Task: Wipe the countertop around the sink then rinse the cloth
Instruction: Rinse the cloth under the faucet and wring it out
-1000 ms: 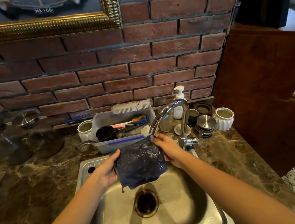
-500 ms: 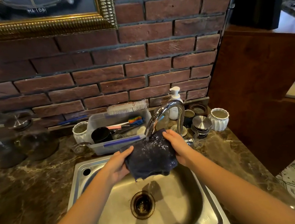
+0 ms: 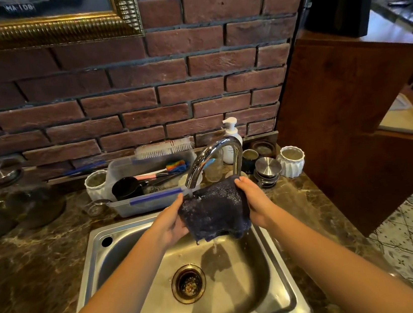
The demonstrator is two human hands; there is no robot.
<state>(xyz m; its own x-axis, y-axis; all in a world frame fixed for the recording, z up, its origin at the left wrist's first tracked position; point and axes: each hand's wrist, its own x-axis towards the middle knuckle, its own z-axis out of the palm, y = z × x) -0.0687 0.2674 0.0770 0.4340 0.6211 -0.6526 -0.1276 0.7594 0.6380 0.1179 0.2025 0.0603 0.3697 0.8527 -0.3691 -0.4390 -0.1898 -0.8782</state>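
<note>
Holding dark blue cloth spread over the sink, right under the faucet spout at the sink's back edge. Pinching its left edge with left grip, fingers under the fabric. Clamping its right edge with right grip, thumb on top. Wet and glistening on top, dripping from the lower edge toward the drain. Behind the sink, along the desk back edge: clear plastic tub with scrub brush across its far rim, soap dispenser behind the faucet, white ribbed cup toward the back right corner.
</note>
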